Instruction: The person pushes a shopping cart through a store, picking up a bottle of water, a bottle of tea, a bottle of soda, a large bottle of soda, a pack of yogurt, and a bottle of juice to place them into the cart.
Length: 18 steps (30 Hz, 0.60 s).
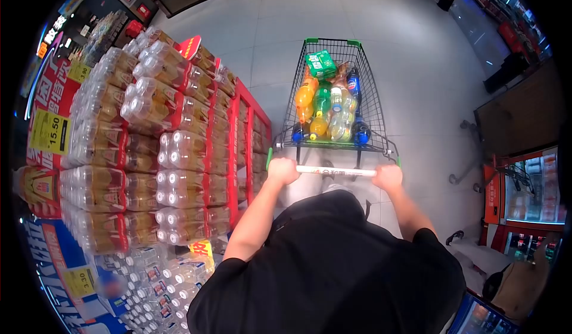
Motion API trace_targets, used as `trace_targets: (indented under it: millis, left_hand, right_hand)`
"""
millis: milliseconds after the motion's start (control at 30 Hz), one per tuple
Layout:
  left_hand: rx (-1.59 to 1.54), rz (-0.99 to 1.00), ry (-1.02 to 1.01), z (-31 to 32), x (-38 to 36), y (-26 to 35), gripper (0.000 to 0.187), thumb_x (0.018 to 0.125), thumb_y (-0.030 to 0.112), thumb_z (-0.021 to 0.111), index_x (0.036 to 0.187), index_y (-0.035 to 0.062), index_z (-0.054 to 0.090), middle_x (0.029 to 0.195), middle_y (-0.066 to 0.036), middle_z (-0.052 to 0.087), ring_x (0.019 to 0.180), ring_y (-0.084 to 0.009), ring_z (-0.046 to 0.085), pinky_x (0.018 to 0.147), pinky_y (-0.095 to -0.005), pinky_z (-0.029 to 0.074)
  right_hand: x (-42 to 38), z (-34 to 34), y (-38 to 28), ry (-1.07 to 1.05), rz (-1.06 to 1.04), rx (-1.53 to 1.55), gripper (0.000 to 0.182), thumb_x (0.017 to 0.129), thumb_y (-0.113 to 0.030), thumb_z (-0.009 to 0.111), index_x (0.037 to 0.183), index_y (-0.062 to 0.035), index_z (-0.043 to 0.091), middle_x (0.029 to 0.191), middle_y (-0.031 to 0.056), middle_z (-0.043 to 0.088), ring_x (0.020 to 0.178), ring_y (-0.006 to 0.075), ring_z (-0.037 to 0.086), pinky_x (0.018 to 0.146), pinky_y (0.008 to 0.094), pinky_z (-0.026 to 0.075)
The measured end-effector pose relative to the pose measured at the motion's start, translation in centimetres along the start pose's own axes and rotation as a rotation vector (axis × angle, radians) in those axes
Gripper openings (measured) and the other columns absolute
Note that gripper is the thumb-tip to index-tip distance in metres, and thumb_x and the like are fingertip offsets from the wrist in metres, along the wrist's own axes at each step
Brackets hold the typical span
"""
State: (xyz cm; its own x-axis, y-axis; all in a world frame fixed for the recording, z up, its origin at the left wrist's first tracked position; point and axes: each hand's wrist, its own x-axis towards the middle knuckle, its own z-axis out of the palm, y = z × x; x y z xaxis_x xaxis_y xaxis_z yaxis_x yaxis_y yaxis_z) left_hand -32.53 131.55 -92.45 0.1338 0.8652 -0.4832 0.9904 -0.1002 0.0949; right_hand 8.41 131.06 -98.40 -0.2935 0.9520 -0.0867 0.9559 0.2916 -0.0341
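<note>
My left hand (282, 171) is wrapped round the left end of the white handle (333, 171) of a shopping cart (372, 105). Round the handle's right end my right hand (388, 177) is closed too. In the wire basket lie several drink bottles: orange ones (305, 96), a green bottle (322, 99), clear ones (341, 125) and a dark bottle with a blue label (354, 84). A green packet (321, 64) rests on top toward the front. Shrink wrap or bottle shape hides what lies underneath.
Close on the left stands a tall stack of wrapped bottle packs (143, 155) with yellow price signs (50, 131). Water bottles (155, 286) are piled nearer me. Grey tiled floor (262, 24) stretches ahead. To the right are a red drinks cooler (493, 194) and a person's legs (485, 253).
</note>
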Motion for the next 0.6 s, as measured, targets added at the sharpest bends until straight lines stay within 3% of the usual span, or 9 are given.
trace_targets:
  millis: [300, 367, 467, 600]
  left_hand:
    - [-0.037, 0.013, -0.038, -4.3, 9.3, -0.3, 0.029, 0.085, 0.037, 0.064, 0.097, 0.0144, 0.078, 0.099, -0.015, 0.078, 0.096, -0.0350, 0.074, 0.086, -0.0478, 0.057]
    - [-0.010, 0.027, 0.022, -5.0, 11.0, -0.9, 0.032, 0.086, 0.039, 0.067, 0.097, 0.0120, 0.078, 0.096, -0.013, 0.078, 0.092, -0.0316, 0.075, 0.084, -0.0463, 0.058]
    - [-0.010, 0.012, -0.024, -6.7, 13.0, -1.6, 0.028, 0.085, 0.037, 0.066, 0.095, 0.0134, 0.078, 0.097, -0.013, 0.078, 0.094, -0.0328, 0.075, 0.087, -0.0466, 0.057]
    - [0.012, -0.025, -0.049, -8.1, 16.0, -3.7, 0.027, 0.085, 0.033, 0.062, 0.097, 0.0152, 0.079, 0.099, -0.014, 0.078, 0.096, -0.0335, 0.075, 0.087, -0.0470, 0.057]
  right_hand:
    - [10.5, -1.6, 4.2, -0.019, -0.010, 0.007, 0.019, 0.073, -0.032, 0.069, 0.073, -0.0143, 0.077, 0.073, 0.0105, 0.074, 0.065, 0.0312, 0.073, 0.061, 0.0437, 0.058]
    - [12.7, -1.5, 4.7, -0.040, -0.018, 0.007, 0.020, 0.073, -0.031, 0.068, 0.074, -0.0142, 0.078, 0.074, 0.0105, 0.075, 0.066, 0.0319, 0.074, 0.062, 0.0439, 0.058]
    - [16.1, -5.1, 3.5, -0.304, 0.049, 0.048, 0.022, 0.077, -0.031, 0.067, 0.081, -0.0141, 0.080, 0.082, 0.0131, 0.077, 0.077, 0.0335, 0.076, 0.069, 0.0450, 0.060]
    - [19.7, -4.3, 1.9, -0.348, 0.053, 0.050, 0.023, 0.079, -0.032, 0.069, 0.086, -0.0129, 0.079, 0.085, 0.0137, 0.077, 0.082, 0.0341, 0.076, 0.074, 0.0462, 0.060]
